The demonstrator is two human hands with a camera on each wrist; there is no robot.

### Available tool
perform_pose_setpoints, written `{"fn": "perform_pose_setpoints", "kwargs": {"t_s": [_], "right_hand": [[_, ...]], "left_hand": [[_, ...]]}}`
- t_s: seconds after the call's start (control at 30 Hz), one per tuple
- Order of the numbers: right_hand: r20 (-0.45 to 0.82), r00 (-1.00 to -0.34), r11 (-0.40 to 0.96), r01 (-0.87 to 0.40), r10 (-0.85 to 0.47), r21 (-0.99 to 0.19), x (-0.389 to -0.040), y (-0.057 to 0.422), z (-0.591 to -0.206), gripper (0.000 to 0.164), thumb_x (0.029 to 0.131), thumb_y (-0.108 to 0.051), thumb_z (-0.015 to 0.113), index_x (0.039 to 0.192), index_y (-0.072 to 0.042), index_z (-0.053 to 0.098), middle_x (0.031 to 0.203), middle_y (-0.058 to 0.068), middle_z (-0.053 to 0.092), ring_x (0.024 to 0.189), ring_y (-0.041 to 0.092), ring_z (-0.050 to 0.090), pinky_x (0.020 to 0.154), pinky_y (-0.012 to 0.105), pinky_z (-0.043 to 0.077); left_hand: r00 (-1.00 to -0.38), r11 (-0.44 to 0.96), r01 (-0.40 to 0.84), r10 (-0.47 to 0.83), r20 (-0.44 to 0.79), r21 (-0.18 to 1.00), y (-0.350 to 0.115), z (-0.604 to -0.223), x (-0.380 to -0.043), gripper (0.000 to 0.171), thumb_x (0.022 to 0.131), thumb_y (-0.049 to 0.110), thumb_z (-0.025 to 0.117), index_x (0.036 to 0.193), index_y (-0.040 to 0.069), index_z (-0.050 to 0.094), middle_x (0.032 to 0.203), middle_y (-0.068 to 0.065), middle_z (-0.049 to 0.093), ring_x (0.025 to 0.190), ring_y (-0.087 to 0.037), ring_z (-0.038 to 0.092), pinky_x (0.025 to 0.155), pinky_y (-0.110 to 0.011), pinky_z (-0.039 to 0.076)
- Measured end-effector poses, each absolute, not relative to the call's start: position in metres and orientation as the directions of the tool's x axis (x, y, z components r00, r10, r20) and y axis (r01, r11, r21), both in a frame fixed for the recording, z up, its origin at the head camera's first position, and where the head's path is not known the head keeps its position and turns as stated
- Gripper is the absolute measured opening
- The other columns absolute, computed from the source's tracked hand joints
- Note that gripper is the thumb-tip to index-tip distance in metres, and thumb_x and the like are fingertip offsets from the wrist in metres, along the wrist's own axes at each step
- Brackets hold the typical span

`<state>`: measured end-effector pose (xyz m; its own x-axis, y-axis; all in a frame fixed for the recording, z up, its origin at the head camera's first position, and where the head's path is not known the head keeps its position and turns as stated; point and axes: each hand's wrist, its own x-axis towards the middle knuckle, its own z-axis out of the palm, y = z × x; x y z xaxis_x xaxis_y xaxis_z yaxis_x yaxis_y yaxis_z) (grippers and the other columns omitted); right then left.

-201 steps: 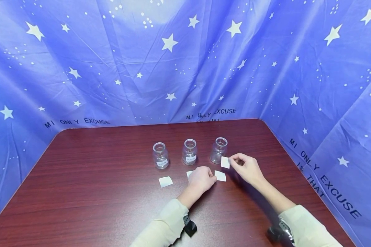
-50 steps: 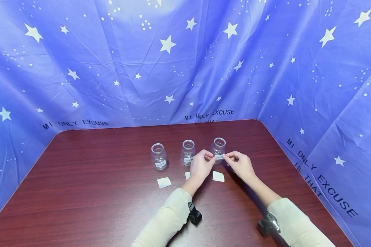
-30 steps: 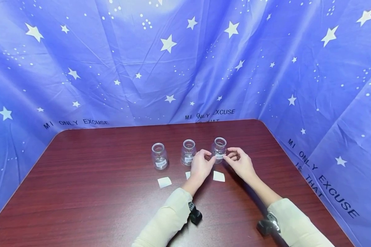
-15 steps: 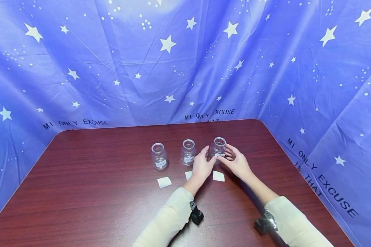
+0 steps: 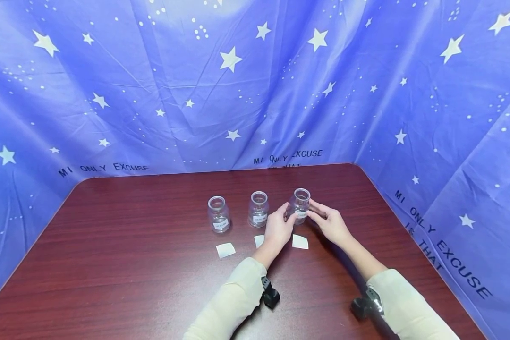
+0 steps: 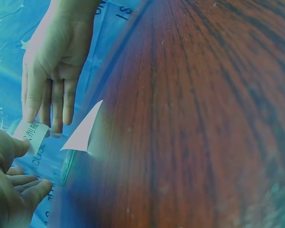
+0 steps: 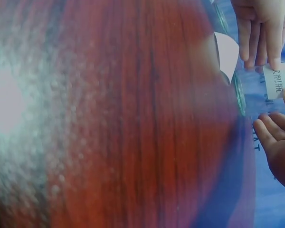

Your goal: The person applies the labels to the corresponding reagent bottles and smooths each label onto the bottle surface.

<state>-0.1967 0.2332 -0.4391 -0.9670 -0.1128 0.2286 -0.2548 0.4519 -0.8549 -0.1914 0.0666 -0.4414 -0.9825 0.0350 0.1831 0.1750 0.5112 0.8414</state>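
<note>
The right-hand glass jar [image 5: 302,198] stands upright on the table, wide-mouthed and clear. A white label [image 7: 278,80] with dark characters lies on its front. My left hand [image 5: 278,226] holds the jar from the left, its thumb on the label's left end. From the right, my right hand [image 5: 331,225] holds it too, thumb at the label's other end and fingers along the glass. Two similar jars, a middle jar [image 5: 259,203] and a left jar [image 5: 218,210], carry white labels low on their fronts.
On the dark red wooden table [image 5: 131,245] lie a left white paper piece [image 5: 225,250], a middle paper piece [image 5: 259,241] partly behind my left hand, and a right paper piece [image 5: 300,242]. A blue star-patterned curtain [image 5: 174,85] rises behind the table.
Earlier my right hand held the white label beside the right jar; now it lies on that jar's front. My left hand moved from the table up to the jar, and both hands have closed around it.
</note>
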Motion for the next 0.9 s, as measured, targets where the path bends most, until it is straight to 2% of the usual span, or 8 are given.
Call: {"fn": "perform_pose_setpoints", "kwargs": {"t_s": [0.1,0.2,0.33,0.53,0.7,0.9], "right_hand": [[0.232,-0.967,0.467,-0.252,-0.101,-0.847,-0.198,0.236,-0.440,0.041,0.092,-0.014,0.058,0.130,0.001,0.052,0.121,0.021,0.060,0.106,0.016,0.061,0.079,0.009,0.048],[0.238,-0.966,0.454,-0.258,-0.100,-0.853,-0.197,0.237,-0.440,0.040,0.091,-0.008,0.058,0.130,0.002,0.052,0.120,0.023,0.060,0.107,0.023,0.061,0.079,0.008,0.047],[0.233,-0.964,0.404,-0.264,-0.125,-0.876,-0.197,0.234,-0.441,0.048,0.087,-0.001,0.062,0.131,0.006,0.047,0.119,0.028,0.060,0.111,0.036,0.058,0.082,0.010,0.048],[0.241,-0.966,0.424,-0.259,-0.096,-0.868,-0.196,0.229,-0.442,0.056,0.079,-0.003,0.072,0.129,0.004,0.049,0.113,0.027,0.063,0.102,0.035,0.063,0.078,0.011,0.049],[0.251,-0.964,0.444,-0.261,-0.081,-0.857,-0.187,0.225,-0.426,0.047,0.082,0.003,0.066,0.126,0.007,0.051,0.110,0.028,0.063,0.102,0.039,0.062,0.074,0.007,0.048],[0.261,-0.961,0.472,-0.273,-0.092,-0.838,-0.183,0.223,-0.415,0.041,0.086,0.004,0.061,0.125,0.010,0.052,0.110,0.029,0.063,0.103,0.039,0.061,0.074,0.005,0.046]], "left_hand": [[-0.982,0.508,0.176,0.034,0.185,0.843,0.067,-0.442,-0.191,0.045,0.089,0.024,0.063,0.128,0.003,0.055,0.116,-0.013,0.066,0.098,-0.023,0.067,0.083,-0.032,0.054],[-0.983,0.493,0.177,0.043,0.180,0.852,0.067,-0.442,-0.191,0.045,0.089,0.023,0.062,0.129,0.002,0.054,0.118,-0.013,0.065,0.100,-0.023,0.066,0.084,-0.031,0.053],[-0.981,0.477,0.184,0.042,0.187,0.859,0.066,-0.443,-0.190,0.046,0.089,0.017,0.062,0.130,-0.001,0.051,0.117,-0.015,0.065,0.100,-0.023,0.066,0.084,-0.029,0.053],[-0.980,0.468,0.189,0.039,0.194,0.863,0.067,-0.445,-0.191,0.043,0.088,0.011,0.062,0.128,-0.003,0.053,0.115,-0.014,0.066,0.100,-0.022,0.066,0.084,-0.028,0.053],[-0.983,0.478,0.177,0.038,0.180,0.860,0.067,-0.444,-0.192,0.040,0.088,0.013,0.062,0.125,0.000,0.057,0.112,-0.014,0.067,0.098,-0.022,0.066,0.083,-0.027,0.053],[-0.981,0.487,0.186,0.042,0.190,0.854,0.067,-0.443,-0.192,0.047,0.088,0.015,0.061,0.131,-0.002,0.050,0.111,-0.016,0.067,0.098,-0.023,0.066,0.085,-0.031,0.053]]}}
